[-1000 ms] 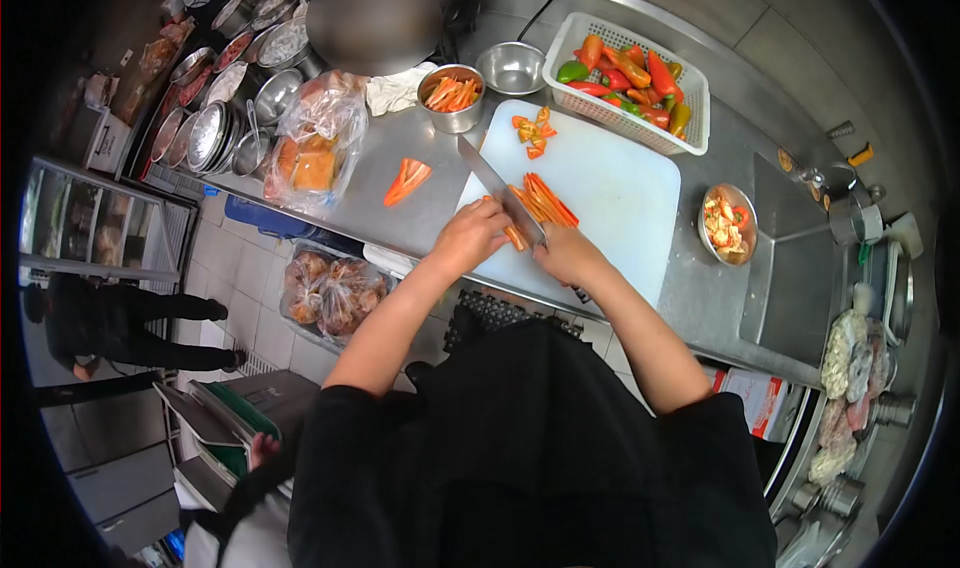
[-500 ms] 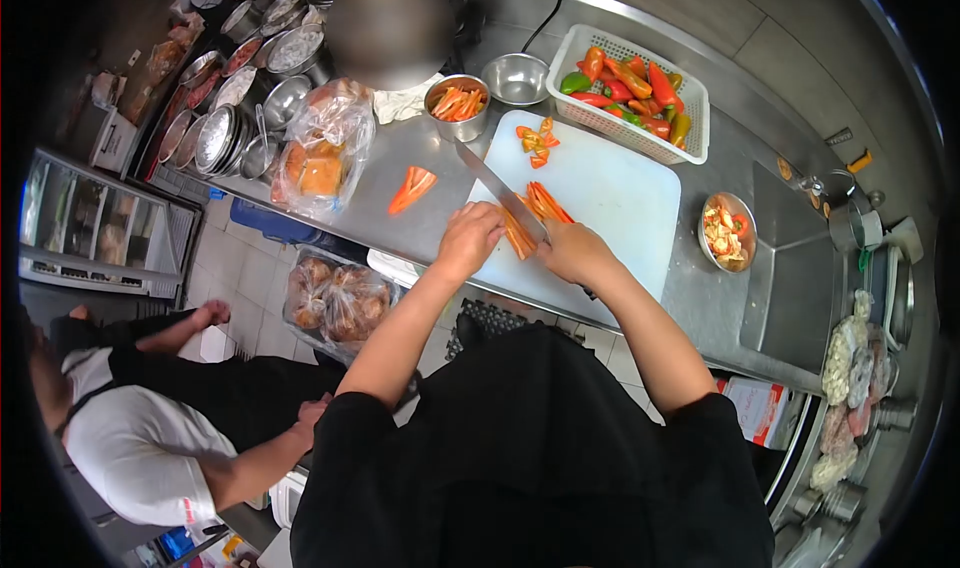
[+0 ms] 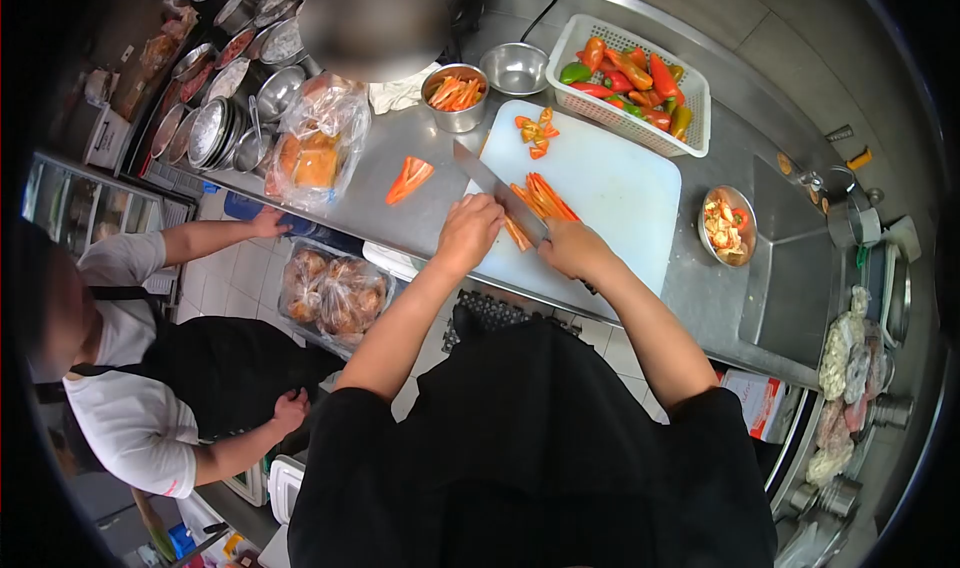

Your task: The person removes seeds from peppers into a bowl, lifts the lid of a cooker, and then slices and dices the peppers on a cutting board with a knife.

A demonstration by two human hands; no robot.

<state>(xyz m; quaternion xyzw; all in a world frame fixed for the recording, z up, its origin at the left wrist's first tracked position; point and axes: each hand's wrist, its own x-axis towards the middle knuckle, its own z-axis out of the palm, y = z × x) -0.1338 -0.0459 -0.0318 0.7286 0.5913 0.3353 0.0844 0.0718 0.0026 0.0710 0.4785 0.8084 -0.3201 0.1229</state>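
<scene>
In the head view, the right hand (image 3: pixel 576 251) is closed around the handle of the knife (image 3: pixel 500 190), whose tip points between 10 and 11 o'clock. The left hand (image 3: pixel 470 230) is at 9 o'clock from the right one, its fingers bent down beside the blade, next to a cut pepper piece (image 3: pixel 518 236); whether they grip this piece, I cannot tell. The pepper strips (image 3: pixel 545 196) lie on the white cutting board (image 3: pixel 625 218), at the blade's 3 o'clock side, and small pepper bits (image 3: pixel 537 133) lie toward the board's 11 o'clock.

From the board's middle, a metal bowl (image 3: pixel 457 122) with cut strips stands between 10 and 11 o'clock, a white basket (image 3: pixel 622 124) of whole peppers at 1, a bowl of scraps (image 3: pixel 735 259) at 3, and one large pepper piece (image 3: pixel 409 180) on the counter at 9. Another person (image 3: pixel 220 368) is farther away, at 8 o'clock.
</scene>
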